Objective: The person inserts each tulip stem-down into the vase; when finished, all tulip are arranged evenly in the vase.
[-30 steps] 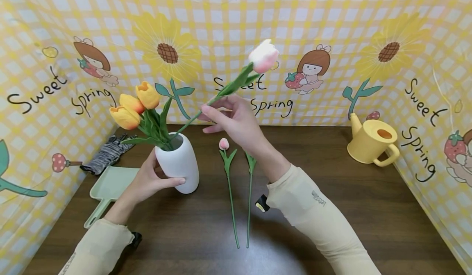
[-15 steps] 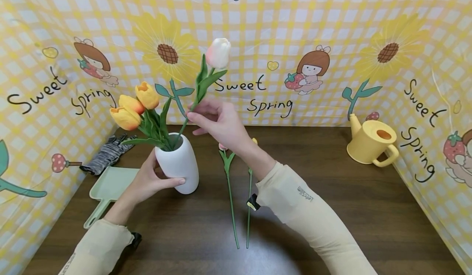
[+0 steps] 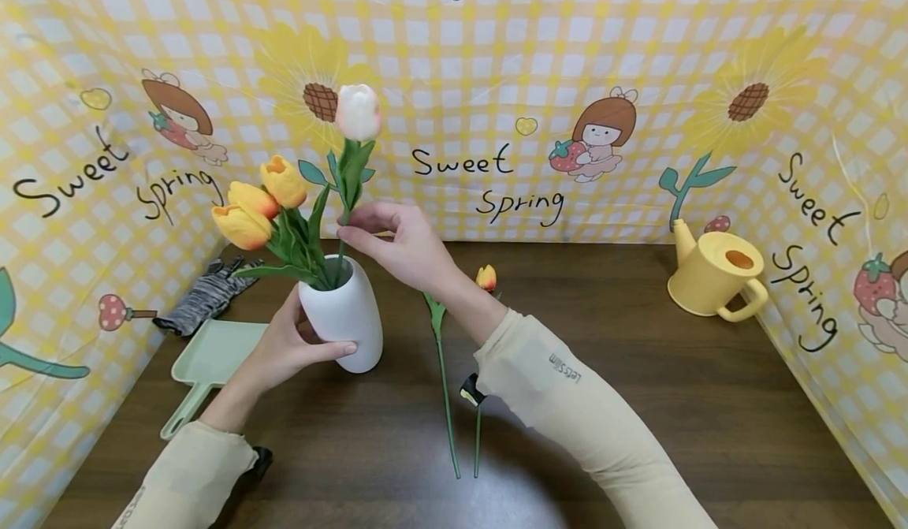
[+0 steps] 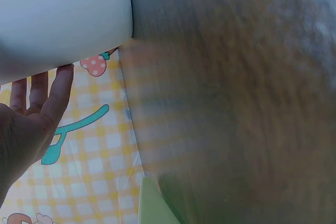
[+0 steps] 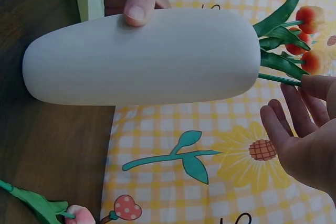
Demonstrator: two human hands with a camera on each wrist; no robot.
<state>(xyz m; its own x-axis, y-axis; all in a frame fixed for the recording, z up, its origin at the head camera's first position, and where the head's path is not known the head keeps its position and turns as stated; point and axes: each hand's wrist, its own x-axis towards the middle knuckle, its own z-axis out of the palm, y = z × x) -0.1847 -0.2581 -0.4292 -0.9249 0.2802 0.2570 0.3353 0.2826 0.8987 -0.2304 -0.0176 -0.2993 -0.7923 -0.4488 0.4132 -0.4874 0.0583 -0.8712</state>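
A white vase (image 3: 345, 316) stands on the table, leaning slightly in the head view. My left hand (image 3: 287, 344) grips its side, thumb across the front. Three yellow-orange tulips (image 3: 244, 212) fan out of its mouth toward the left. Above the mouth, my right hand (image 3: 397, 241) pinches the stem of a pale pink-white tulip (image 3: 359, 113), which stands nearly upright with its lower stem inside the vase. In the right wrist view the fingers hold that green stem (image 5: 278, 80) just beyond the vase rim; its bloom is out of that frame.
Two tulips lie on the table: an orange one (image 3: 485, 278) and another, its stem (image 3: 444, 387) showing and bloom hidden by my right arm. A pale green dustpan (image 3: 220, 352) and grey glove (image 3: 207, 296) lie left. A yellow watering can (image 3: 712, 271) stands at right.
My right hand has moved left with the pink-white tulip, swinging it from a rightward slant to nearly upright over the vase. My left hand stays on the vase.
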